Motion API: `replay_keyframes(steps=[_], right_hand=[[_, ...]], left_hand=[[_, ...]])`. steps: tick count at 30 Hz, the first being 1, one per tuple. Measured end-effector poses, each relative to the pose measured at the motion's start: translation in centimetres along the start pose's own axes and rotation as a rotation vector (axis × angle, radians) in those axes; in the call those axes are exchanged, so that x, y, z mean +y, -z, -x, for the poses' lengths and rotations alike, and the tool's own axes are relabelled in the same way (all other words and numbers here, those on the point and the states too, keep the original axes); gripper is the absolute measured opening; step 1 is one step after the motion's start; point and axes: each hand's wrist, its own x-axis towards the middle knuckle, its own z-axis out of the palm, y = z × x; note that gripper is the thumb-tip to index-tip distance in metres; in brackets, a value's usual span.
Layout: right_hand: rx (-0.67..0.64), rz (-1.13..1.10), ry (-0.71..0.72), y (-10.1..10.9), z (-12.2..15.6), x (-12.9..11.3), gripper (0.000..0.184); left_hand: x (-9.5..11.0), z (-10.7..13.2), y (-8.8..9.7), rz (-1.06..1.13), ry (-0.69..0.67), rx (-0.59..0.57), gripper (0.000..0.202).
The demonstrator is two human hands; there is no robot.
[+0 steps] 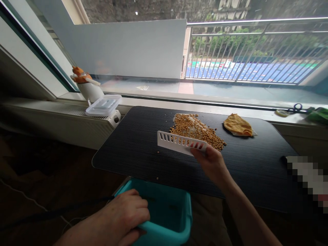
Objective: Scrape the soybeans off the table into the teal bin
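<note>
A white strip (174,147), slotted along 1 long side, is held on edge before a loose spread of golden-tan beans (198,126) on the black worktop (128,147). The open turquoise bin (167,232) sits below the worktop's near edge.

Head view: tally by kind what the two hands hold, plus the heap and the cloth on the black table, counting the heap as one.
White slotted strip, in the right hand: 1
Teal bin, rim in the left hand: 1
Heap of bean-like grains: 1
Yellow-brown cloth: 1
Total: 4
</note>
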Motion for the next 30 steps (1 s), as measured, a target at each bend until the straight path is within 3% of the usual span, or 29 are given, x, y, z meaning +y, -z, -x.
replay_keyframes(steps=[4, 7, 8, 10, 14, 16, 21, 30], right_hand=[[-0.195, 0.027, 0.016, -1.4, 1.3, -0.8, 0.017], [-0.419, 0.012, -0.031, 0.0, 3.6, -2.0, 0.019], [-0.441, 0.009, -0.054, 0.7, 4.2, -2.3, 0.019], [-0.374, 0.034, -0.045, 2.3, 4.9, -2.5, 0.018], [0.049, 0.193, 0.046, 4.3, 3.6, -1.9, 0.015], [0.188, 0.268, 0.070, 4.6, 2.2, -1.5, 0.015], [0.190, 0.317, 0.118, 4.1, 0.0, -1.2, 0.011], [0.156, 0.350, 0.096, 4.1, -0.1, -1.4, 0.015]], left_hand=[[-1.1, 1.3, -0.5, 0.023, 0.013, 0.050, 0.026], [-1.7, 2.3, -0.8, 0.037, 0.041, 0.071, 0.023], [-1.8, 2.4, -0.8, 0.041, 0.046, 0.076, 0.021], [-1.7, 2.3, -0.7, 0.045, 0.046, 0.071, 0.018], [-0.4, 0.8, 0.2, 0.012, 0.025, 0.001, 0.020], [0.4, -0.2, 0.7, -0.011, -0.008, -0.040, 0.024], [1.7, -1.5, 1.5, -0.046, -0.035, -0.094, 0.023], [1.6, -1.6, 1.3, -0.030, -0.042, -0.076, 0.025]])
